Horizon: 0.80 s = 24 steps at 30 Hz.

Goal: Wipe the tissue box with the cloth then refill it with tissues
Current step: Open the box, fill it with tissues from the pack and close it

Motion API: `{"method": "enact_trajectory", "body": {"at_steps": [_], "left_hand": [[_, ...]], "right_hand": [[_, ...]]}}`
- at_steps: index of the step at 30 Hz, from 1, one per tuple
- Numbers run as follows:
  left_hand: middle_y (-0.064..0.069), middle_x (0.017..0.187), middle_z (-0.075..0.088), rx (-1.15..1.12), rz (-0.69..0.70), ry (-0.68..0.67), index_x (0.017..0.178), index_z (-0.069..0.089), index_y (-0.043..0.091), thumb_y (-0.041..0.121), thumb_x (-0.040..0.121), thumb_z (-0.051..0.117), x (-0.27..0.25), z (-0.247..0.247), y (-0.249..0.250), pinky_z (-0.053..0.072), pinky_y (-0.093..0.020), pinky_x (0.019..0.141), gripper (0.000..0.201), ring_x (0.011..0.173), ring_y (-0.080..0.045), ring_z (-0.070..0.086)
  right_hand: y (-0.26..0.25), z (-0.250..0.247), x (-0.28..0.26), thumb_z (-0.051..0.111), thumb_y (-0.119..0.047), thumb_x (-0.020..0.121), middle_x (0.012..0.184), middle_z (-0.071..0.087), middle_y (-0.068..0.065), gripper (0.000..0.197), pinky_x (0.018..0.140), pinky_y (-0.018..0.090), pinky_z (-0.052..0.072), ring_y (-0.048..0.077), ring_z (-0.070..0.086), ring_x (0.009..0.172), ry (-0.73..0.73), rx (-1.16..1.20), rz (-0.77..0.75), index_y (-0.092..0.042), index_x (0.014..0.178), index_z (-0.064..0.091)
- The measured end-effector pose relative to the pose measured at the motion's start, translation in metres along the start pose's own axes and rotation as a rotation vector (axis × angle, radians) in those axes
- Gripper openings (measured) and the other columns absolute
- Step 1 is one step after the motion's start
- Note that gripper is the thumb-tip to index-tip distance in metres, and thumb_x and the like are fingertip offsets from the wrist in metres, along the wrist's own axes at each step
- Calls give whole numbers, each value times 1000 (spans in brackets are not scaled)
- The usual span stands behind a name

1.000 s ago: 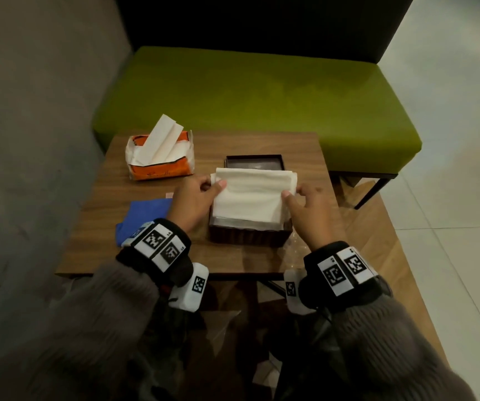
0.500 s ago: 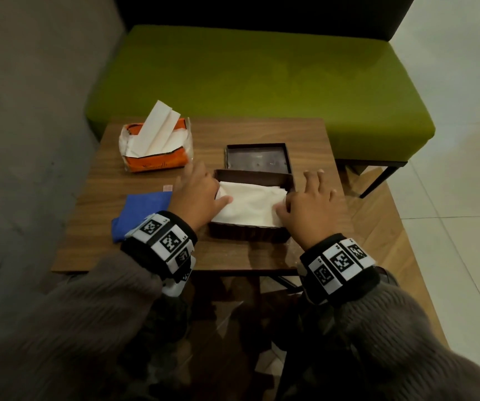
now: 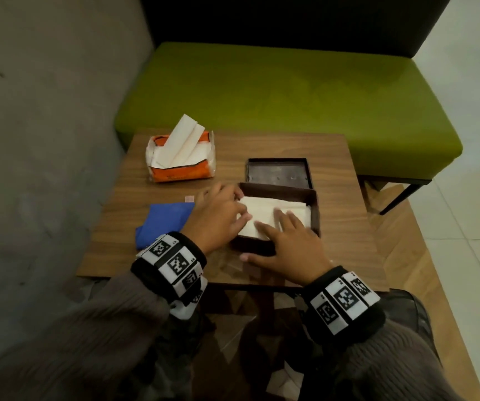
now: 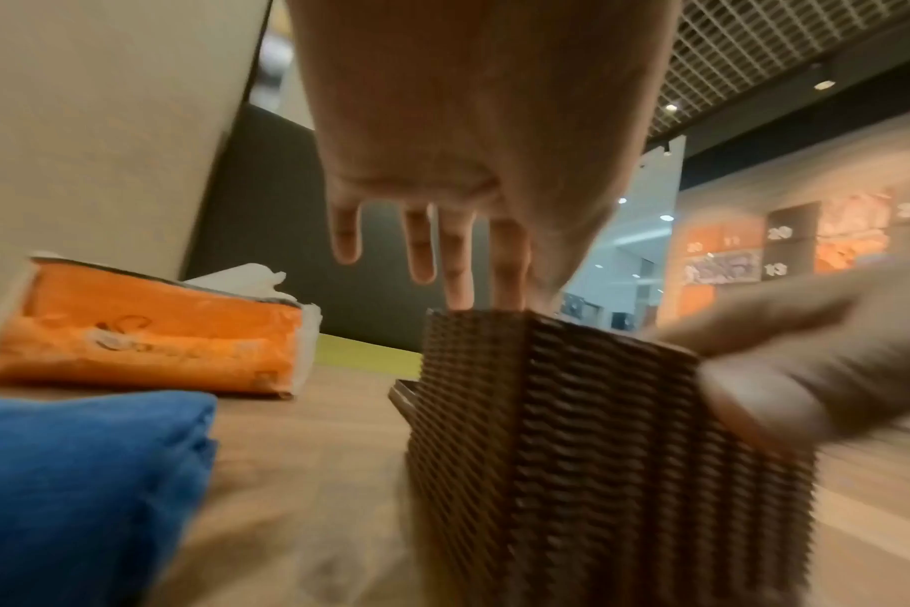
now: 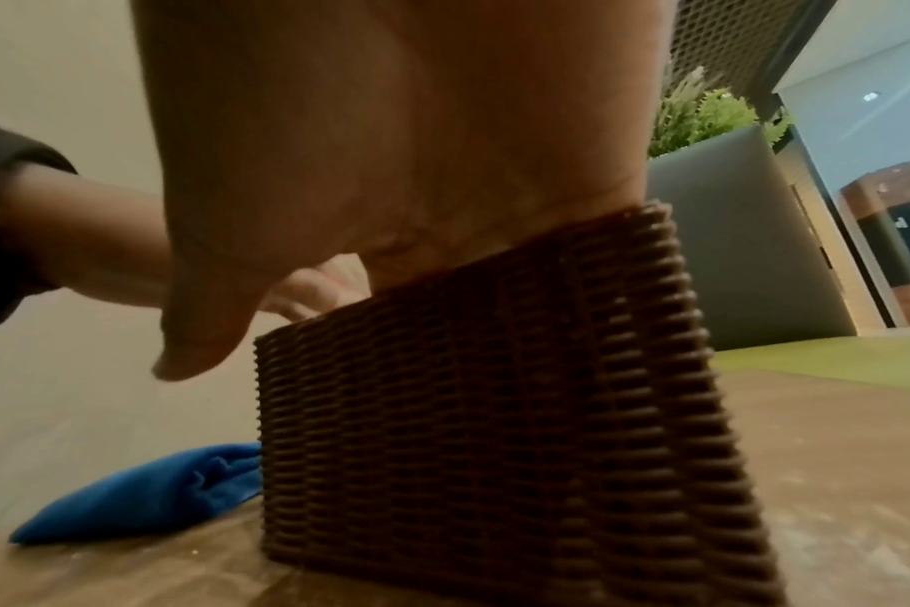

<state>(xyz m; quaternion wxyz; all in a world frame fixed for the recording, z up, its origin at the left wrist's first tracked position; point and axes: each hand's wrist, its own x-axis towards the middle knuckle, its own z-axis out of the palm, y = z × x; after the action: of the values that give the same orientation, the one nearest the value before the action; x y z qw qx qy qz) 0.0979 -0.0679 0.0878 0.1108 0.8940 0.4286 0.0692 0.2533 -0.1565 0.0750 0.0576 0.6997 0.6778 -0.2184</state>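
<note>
The left hand (image 3: pixel 218 218) lies flat with fingers straight, palm down on the left end of the white tissues (image 3: pixel 273 211) inside the tissue box (image 3: pixel 315 215); in the left wrist view its fingertips (image 4: pixel 458 283) dip behind the box's woven rim. The right hand (image 3: pixel 287 247) is likewise spread and relaxed, fingers laid on the stack's near right part, thumb stretched out toward nine o'clock along the box's near wall. Neither hand grasps anything; both press.

The tissue box, dark brown and woven (image 5: pixel 494 390), sits near the middle of the wooden table (image 3: pixel 345 227), open side up, its long axis running from nine to three o'clock. The tissues lie flat inside with the same long axis. Touching the box at twelve o'clock lies its dark lid (image 3: pixel 277 172), hollow side up and parallel to it.

At nine o'clock of the box, partly under the left wrist, rests the folded blue cloth (image 3: pixel 160 224). At eleven o'clock sits an orange tissue pack (image 3: pixel 181 169), torn open, with a white sheet standing out of it. Beyond the table at twelve o'clock stands a green bench (image 3: pixel 290 91).
</note>
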Motion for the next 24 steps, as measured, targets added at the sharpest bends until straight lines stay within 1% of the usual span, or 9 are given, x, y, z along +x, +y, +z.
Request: {"method": "enact_trajectory", "body": {"at_steps": [3,5,8,12,15,17,19,21,24], "left_hand": [[-6,103,58,-269,-199,339,92,68,13,24,90,56,18,-25,-40,39,-36,86,16,101,-22,49],[-11,99,61,-368,-372,429,91,67,12,20,86,62,37,-38,-82,45,-40,85,11,97,-26,55],[-12,101,64,-382,-572,302,105,60,9,26,82,69,70,-52,-138,49,-39,83,30,96,-28,61],[-8,107,64,-172,-579,99,106,55,14,47,75,72,101,-51,-166,49,-39,84,48,99,-25,59],[-5,110,56,152,-489,53,106,51,19,61,73,65,111,-35,-163,44,-40,88,56,106,-26,51],[-9,121,50,279,-456,9,119,45,15,57,78,63,116,-26,-160,41,-41,93,61,115,-29,45],[-13,127,47,354,-463,-28,126,42,12,49,83,60,120,-21,-162,40,-41,97,59,118,-31,43],[-14,128,46,401,-455,-44,126,45,11,42,87,55,121,-19,-165,39,-41,98,51,119,-31,42],[-14,126,45,338,-450,-33,120,53,11,30,91,51,119,-20,-163,36,-42,99,35,119,-30,40]], "right_hand": [[3,0,2,43,-81,79,165,-1,5,85,116,52,27,27,2,151,-65,-11,-8,-42,152,21],[5,1,1,37,-85,76,165,-3,4,87,116,50,28,26,1,151,-79,-25,-4,-44,151,20],[2,-1,3,10,-96,54,165,-3,1,108,117,47,28,24,1,152,-72,-52,-7,-47,150,19],[-1,-2,4,-12,-90,45,165,-8,-1,115,117,44,23,21,-3,152,-58,-85,7,-51,150,12],[-3,-3,4,-12,-89,45,164,-12,-2,112,118,44,21,20,-7,152,-67,-71,29,-53,149,9],[-6,-5,4,-19,-91,41,164,-11,-2,117,118,44,22,20,-7,152,-59,-77,36,-54,149,9],[-5,-3,6,-13,-91,46,164,-11,-2,111,117,45,23,21,-5,152,-74,-70,40,-55,148,10],[-5,-3,7,-4,-91,60,163,4,-1,95,110,50,36,25,14,151,-44,-86,35,-58,144,25],[-3,-3,8,1,-88,76,146,49,6,82,79,48,57,29,54,129,-102,-75,123,-52,126,57]]}}
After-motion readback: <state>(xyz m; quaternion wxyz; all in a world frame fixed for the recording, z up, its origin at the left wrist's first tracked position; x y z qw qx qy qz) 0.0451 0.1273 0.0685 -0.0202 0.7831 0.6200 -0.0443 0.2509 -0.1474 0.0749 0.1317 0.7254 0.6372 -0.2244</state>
